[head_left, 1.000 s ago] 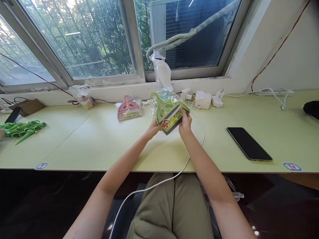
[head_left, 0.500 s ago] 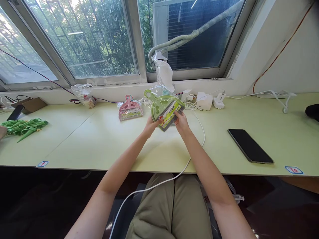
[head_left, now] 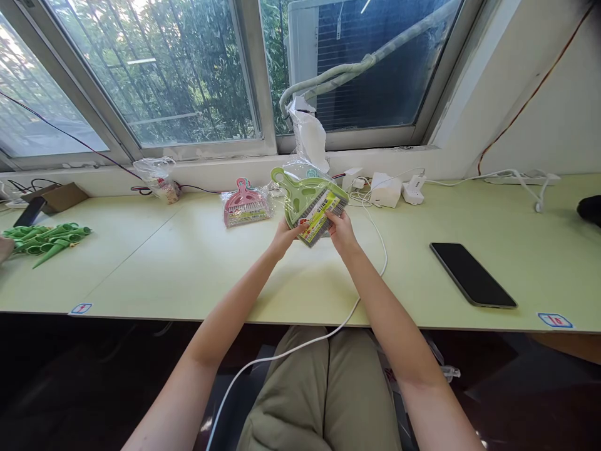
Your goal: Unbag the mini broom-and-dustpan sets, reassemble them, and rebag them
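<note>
A green mini dustpan and brush set [head_left: 307, 199] with a yellow label is held tilted above the table, between both hands. My left hand [head_left: 285, 237] grips its lower left edge, thumb over the front. At the right edge, my right hand [head_left: 342, 232] is closed on the same set, its thumb by the bristles. Clear plastic wrapping shows around the set's top. To the left, a pink dustpan and brush set [head_left: 245, 204] lies in clear plastic on the table, apart from my hands.
A white cable [head_left: 375, 241] runs from chargers [head_left: 385, 190] across the table's front edge over my lap. A black phone [head_left: 472, 274] lies on the right. Green cone-shaped pieces [head_left: 47, 239] lie far left beside another person's hand [head_left: 5, 248]. A plastic bag [head_left: 159, 180] stands by the window.
</note>
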Motion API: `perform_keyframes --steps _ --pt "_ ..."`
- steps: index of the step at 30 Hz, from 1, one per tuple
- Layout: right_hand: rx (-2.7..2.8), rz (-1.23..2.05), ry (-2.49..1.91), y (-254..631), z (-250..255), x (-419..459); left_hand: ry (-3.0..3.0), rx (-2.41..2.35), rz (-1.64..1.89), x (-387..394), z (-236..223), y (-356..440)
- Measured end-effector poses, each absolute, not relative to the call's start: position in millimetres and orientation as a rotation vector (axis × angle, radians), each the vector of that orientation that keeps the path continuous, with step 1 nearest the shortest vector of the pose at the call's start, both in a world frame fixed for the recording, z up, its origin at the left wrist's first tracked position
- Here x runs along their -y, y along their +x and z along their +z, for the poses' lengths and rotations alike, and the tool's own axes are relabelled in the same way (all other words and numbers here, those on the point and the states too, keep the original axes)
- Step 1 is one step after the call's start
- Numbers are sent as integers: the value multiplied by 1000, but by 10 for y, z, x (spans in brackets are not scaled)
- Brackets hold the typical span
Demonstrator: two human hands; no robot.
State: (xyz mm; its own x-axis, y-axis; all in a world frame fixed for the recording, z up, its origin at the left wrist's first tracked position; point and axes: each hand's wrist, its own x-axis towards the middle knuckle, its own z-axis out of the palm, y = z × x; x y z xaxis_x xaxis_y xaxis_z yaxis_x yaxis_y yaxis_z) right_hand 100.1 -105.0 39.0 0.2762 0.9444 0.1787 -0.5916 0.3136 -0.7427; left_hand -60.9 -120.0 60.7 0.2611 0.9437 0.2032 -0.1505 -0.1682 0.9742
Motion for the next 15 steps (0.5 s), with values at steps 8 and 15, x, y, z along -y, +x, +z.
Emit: perform_keyframes --steps 8,15 --pt "709 1153 -620 1009 409 1036 1315 -695 1255 1234 632 -583" --pt "798 1191 -569 1014 474 1099 1323 -764 1273 1172 619 -632"
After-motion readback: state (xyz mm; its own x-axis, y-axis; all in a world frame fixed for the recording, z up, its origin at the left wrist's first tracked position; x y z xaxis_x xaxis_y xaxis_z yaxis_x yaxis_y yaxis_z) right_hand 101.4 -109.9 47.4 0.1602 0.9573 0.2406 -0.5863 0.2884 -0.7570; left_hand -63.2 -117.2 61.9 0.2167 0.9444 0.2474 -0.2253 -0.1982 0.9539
